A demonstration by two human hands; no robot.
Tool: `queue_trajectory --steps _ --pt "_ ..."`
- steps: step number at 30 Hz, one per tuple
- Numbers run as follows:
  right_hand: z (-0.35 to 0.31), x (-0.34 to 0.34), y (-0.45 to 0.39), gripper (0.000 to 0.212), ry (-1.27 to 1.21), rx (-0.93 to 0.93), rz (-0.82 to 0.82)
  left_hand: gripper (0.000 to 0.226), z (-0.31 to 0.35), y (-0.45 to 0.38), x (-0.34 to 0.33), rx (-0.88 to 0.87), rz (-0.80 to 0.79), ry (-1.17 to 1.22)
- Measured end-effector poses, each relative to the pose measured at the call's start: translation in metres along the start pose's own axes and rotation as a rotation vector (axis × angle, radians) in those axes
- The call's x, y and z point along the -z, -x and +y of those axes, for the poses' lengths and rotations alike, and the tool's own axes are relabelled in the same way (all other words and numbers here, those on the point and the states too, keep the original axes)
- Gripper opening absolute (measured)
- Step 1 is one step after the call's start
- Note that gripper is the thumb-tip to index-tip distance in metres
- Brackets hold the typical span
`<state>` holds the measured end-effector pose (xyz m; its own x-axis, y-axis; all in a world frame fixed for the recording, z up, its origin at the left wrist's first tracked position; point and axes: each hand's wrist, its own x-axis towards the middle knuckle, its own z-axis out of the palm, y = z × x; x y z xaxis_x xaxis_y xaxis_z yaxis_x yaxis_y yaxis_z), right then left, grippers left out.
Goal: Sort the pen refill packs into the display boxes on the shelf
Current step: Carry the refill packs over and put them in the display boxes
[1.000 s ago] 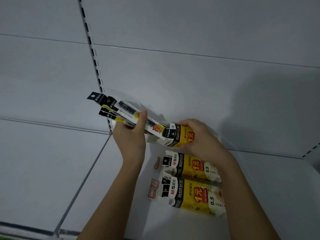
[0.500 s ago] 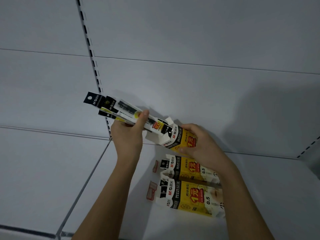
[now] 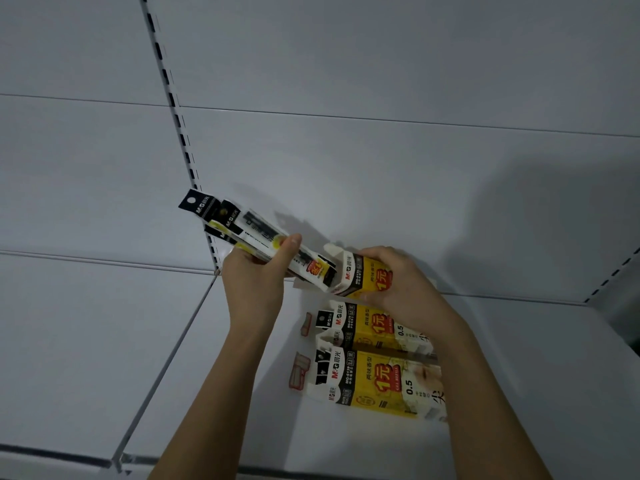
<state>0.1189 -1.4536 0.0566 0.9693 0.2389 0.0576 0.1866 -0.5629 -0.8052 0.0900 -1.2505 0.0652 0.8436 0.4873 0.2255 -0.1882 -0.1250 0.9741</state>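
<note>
Head view records a white shelf (image 3: pixel 519 375) bearing three yellow display boxes. Left hand (image 3: pixel 254 282) grips a bundle of refill packs (image 3: pixel 249 230), black headers printed "M&G", lower ends entering the rear box (image 3: pixel 363 275). Right hand (image 3: pixel 401 282) holds that box, fingers curled round it. Middle box (image 3: pixel 367 327) and front box (image 3: pixel 374 379), nearer the shelf's front edge, read "M&G", "1元", "0.5".
</note>
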Motion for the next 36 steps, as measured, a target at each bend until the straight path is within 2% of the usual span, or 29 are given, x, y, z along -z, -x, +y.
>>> queue_trajectory --steps 3,8,14,17,19,20,22,24,28,30,32,36 --pt "-0.003 -0.001 0.003 0.058 -0.008 0.010 -0.042 0.015 -0.001 0.000 -0.004 0.019 -0.042 0.033" --pt "-0.005 0.000 0.001 0.063 -0.143 0.050 -0.002 0.010 0.000 0.000 -0.013 0.039 -0.114 0.111" --pt "-0.008 -0.003 -0.003 0.060 -0.132 0.064 0.037 0.010 0.007 0.004 -0.031 -0.018 -0.280 0.097" --pt "-0.006 -0.001 -0.003 0.061 -0.166 0.048 0.054 0.050 0.011 -0.001 -0.029 -0.068 -0.281 0.203" --pt "-0.004 0.002 -0.003 0.062 -0.139 0.032 0.054 0.074 0.013 -0.003 -0.023 -0.051 -0.159 0.273" --pt "-0.002 0.003 -0.004 0.063 -0.131 0.026 0.056 0.079 0.012 -0.004 -0.019 -0.055 -0.107 0.309" --pt "-0.002 0.003 -0.004 0.064 -0.138 0.017 0.066 0.077 0.010 -0.005 -0.017 -0.083 -0.099 0.328" --pt "-0.004 0.001 -0.003 0.065 -0.146 0.020 0.067 0.068 0.003 -0.004 -0.022 -0.100 -0.151 0.245" --pt "-0.008 -0.005 -0.004 0.064 -0.124 0.034 0.068 0.018 -0.005 0.000 -0.034 -0.152 -0.302 -0.030" --pt "-0.008 -0.005 -0.003 0.063 -0.119 0.035 0.073 0.025 -0.009 -0.003 -0.034 -0.198 -0.309 -0.147" --pt "-0.008 -0.003 -0.003 0.063 -0.107 0.031 0.078 0.025 -0.007 -0.006 -0.030 -0.204 -0.243 -0.179" --pt "-0.011 -0.006 -0.002 0.064 -0.078 0.032 0.102 0.029 -0.006 -0.008 -0.023 -0.098 -0.099 -0.139"
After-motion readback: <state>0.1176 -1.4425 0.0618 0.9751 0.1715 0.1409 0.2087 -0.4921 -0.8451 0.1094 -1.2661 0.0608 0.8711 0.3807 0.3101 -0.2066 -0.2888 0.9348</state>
